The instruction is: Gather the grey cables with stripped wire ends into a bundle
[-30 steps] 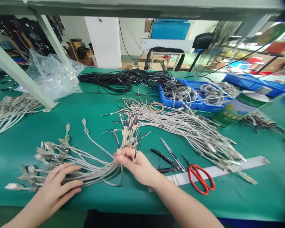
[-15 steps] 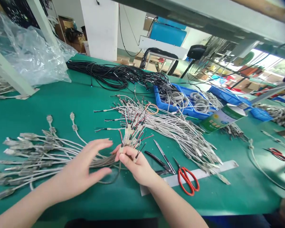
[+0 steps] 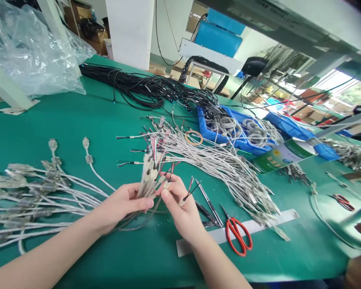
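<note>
Bright daylight, warped, blurred edges

1. Counter [image 3: 78,120]: green.
2. Cable bundle [image 3: 149,172]: grey, with red and black wire ends.
3. Scissors [image 3: 237,237]: red handles.
4. Tray [image 3: 203,124]: blue.
5. Far cable heap [image 3: 138,86]: black.

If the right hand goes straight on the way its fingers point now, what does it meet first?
Probably the bundle of wire ends that the right hand already touches, with the left hand just behind it; depth is unclear.
</note>
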`<action>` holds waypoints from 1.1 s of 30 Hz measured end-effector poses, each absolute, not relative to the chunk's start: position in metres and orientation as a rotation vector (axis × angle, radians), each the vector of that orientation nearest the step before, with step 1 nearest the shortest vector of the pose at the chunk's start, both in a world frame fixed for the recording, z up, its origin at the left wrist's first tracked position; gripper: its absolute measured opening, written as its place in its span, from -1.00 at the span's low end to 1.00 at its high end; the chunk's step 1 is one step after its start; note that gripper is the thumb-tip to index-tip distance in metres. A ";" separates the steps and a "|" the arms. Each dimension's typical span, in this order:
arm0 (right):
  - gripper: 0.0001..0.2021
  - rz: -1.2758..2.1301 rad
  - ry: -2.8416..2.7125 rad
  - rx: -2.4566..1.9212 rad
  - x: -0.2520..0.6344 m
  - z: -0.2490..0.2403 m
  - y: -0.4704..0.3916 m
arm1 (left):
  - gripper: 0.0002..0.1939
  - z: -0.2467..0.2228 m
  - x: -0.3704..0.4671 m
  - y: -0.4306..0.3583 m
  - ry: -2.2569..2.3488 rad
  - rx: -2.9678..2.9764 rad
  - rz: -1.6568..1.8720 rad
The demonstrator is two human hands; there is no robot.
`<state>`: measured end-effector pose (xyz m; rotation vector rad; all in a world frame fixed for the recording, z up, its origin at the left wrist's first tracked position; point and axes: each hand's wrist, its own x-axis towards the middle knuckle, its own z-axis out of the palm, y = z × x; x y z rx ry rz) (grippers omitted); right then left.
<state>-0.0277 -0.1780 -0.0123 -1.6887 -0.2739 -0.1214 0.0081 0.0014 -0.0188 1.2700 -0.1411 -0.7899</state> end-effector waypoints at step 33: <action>-0.76 0.165 0.018 -1.115 -0.040 -0.015 -0.165 | -0.72 -0.009 0.007 0.016 -0.030 1.253 -0.580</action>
